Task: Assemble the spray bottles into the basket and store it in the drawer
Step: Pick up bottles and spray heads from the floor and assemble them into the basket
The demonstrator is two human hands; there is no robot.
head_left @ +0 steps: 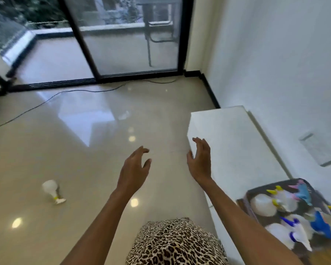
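Note:
A dark basket stands at the lower right on a white cabinet top, filled with several white spray bottles with yellow, blue and pink heads. One white spray bottle with a yellow collar lies on its side on the floor at the lower left. My left hand hovers over the floor in the middle, fingers apart, holding nothing. My right hand is raised beside the cabinet's left edge, fingers spread and empty. No drawer front shows.
Glossy beige tiled floor stretches ahead to a black-framed sliding glass door. A thin black cable runs across the floor near the door. A white wall bounds the right side. Leopard-print clothing fills the bottom centre.

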